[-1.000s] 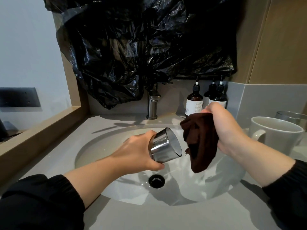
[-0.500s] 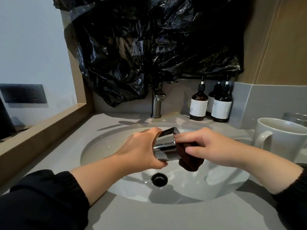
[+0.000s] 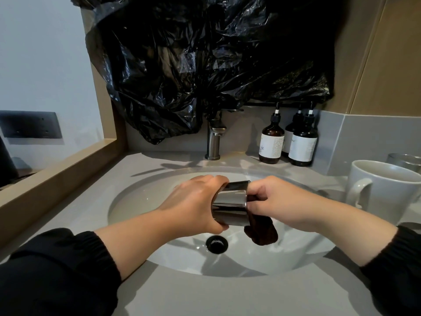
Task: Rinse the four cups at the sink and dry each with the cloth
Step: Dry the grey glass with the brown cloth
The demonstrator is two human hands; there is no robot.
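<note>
Over the white sink point(image 3: 141, 201) my left hand point(image 3: 193, 204) grips a shiny steel cup point(image 3: 232, 204) lying on its side, its mouth turned to the right. My right hand point(image 3: 278, 199) holds a dark brown cloth point(image 3: 262, 233) and its fingers push the cloth into the cup's mouth. The rest of the cloth hangs below the cup. A white mug point(image 3: 385, 190) stands on the counter at the right, with the rim of another steel cup point(image 3: 405, 160) behind it.
A steel tap point(image 3: 214, 142) stands at the back of the basin under a black plastic bag point(image 3: 205, 65). Three brown pump bottles point(image 3: 272, 142) stand at the back right. The black drain point(image 3: 216, 244) sits in the basin. A wooden ledge point(image 3: 57, 174) runs along the left.
My right hand brought the hanging cloth from beside the cup into its mouth. The cup turned more level. The view shifted slightly left.
</note>
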